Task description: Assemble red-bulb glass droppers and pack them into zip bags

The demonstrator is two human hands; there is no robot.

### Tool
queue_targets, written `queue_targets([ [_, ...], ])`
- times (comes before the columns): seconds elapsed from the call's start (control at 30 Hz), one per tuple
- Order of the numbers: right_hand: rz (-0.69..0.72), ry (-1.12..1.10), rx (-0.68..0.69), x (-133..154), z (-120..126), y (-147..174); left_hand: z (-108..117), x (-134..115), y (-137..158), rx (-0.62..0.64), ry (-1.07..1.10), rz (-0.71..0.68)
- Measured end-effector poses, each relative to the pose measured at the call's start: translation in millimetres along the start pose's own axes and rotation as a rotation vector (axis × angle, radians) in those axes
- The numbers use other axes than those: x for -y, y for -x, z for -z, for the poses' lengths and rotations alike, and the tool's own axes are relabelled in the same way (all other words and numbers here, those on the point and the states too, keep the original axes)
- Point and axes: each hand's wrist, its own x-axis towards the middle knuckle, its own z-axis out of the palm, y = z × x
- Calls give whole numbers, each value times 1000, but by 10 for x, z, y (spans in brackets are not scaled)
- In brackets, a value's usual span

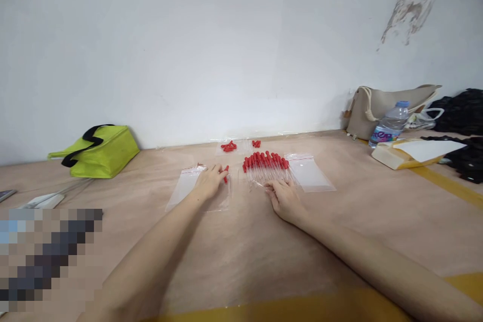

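My left hand [210, 181] is over a clear zip bag [181, 192] on the left, its fingers closed on a red rubber bulb [226, 173]. In my right hand [287, 201], a thin clear glass tube [258, 184] is pinched and points left. Just beyond that hand lies a row of droppers [266, 161], clear tubes toward me and red bulbs toward the wall. Another clear zip bag [313, 173] lies flat to their right. Farther back are two small groups of loose red bulbs [228, 147]. My left fingers partly hide the bulb.
A lime-green bag [105, 151] with a black strap stands at the left. On the right are a beige bag [385, 105], a water bottle [390, 123], an open carton [400, 155] and black plastic [464, 110]. Yellow tape [449, 183] crosses the brown table covering. A white wall rises behind.
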Motion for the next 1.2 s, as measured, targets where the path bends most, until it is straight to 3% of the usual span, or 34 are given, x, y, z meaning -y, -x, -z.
queue_targets([
  [0.2, 12, -110, -60, -25, -19, 56, -21, 43, -130, -22, 78, -39],
  [0.37, -23, -211, 14, 33, -8, 52, 58, -297, 102, -136, 222, 23],
  [0.43, -12, -231, 37, 64, 13, 58, 49, -522, 268, -182, 493, 113],
  [0.5, 12, -247, 50, 100, 29, 69, 8, -718, 419, -132, 706, 182],
  [0.6, 65, -251, 64, 149, 35, 89, -68, -867, 543, -121, 874, 253],
  [0.83, 123, -204, 110, 169, 8, 105, -133, -845, 539, -114, 806, 206],
  [1.2, 171, -197, 215, 157, -5, 101, -48, -847, 565, -97, 786, 156],
])
